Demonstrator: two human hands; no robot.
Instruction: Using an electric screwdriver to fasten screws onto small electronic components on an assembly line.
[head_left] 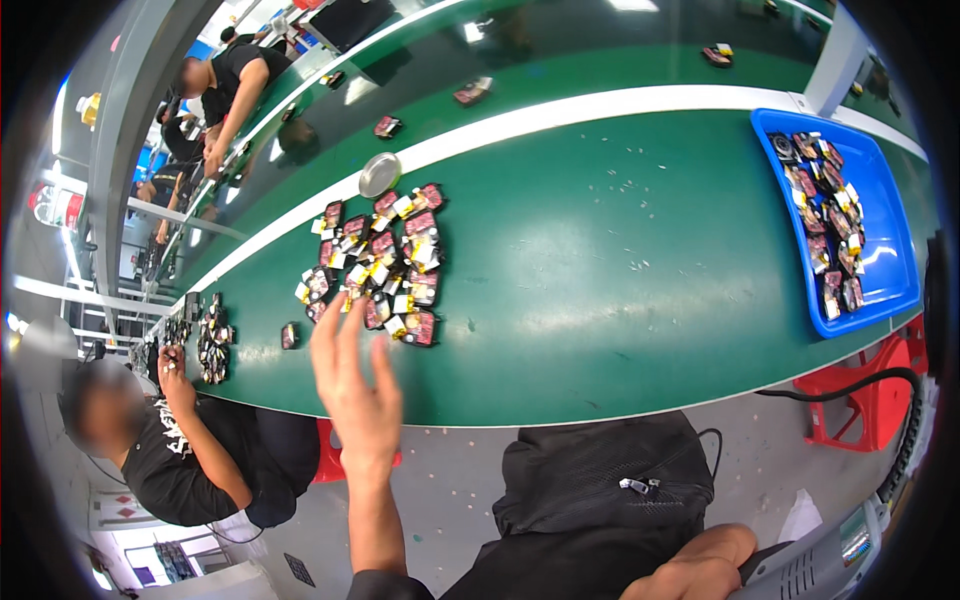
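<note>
My left hand (358, 395) reaches over the near edge of the green table with its fingers stretched out and spread. Its fingertips overlap the near side of a cluster of small black modules (421, 288) with pinkish faces, white squares and yellow tape bits. Whether the fingertips touch a module cannot be made out, and nothing shows in the grasp. At the lower edge, my right hand (695, 578) is partly cut off beside a grey device (820, 568); its fingers are mostly hidden. One lone module (290, 335) lies left of the cluster.
A blue tray (885, 265) with several modules stands at the right. A round metal dish (379, 175) sits behind the cluster. Beyond a white rail, a belt (600, 60) carries scattered modules. A co-worker (190, 450) handles parts at the left. A black bag (605, 475) and red stool (870, 395) are near.
</note>
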